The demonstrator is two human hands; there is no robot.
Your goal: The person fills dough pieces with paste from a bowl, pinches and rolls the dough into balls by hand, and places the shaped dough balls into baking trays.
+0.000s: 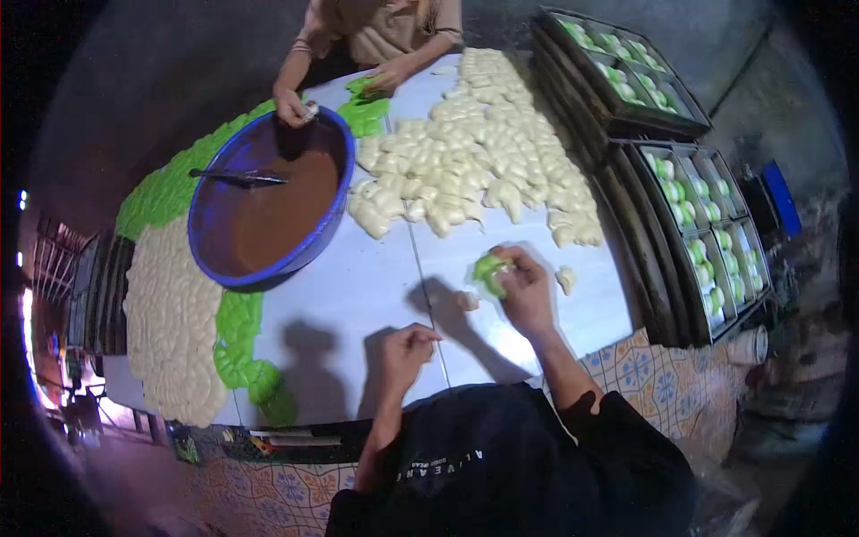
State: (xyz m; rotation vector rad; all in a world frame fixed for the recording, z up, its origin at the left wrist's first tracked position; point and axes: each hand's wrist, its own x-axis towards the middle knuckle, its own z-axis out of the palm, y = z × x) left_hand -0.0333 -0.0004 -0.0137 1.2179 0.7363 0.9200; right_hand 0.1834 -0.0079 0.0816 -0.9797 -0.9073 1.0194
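In my right hand (523, 286) is a piece of green dough (489, 271), held above the white table (331, 349). My left hand (410, 356) is over the table's front part, its fingers drawn together; whether anything small is between them is hidden. Between the two hands a small pale dough piece (467, 301) lies on the table, and another pale piece (565, 280) lies right of my right hand. Beyond my hands spreads a large group of cream dough pieces (447, 161).
A blue basin (338, 201) of brown filling with a dark utensil (240, 177) stands left of centre. Green dough (237, 331) and pale dough (170, 322) cover the left side. A co-worker (380, 36) works opposite. Stacked trays (707, 224) hold green-white buns at right.
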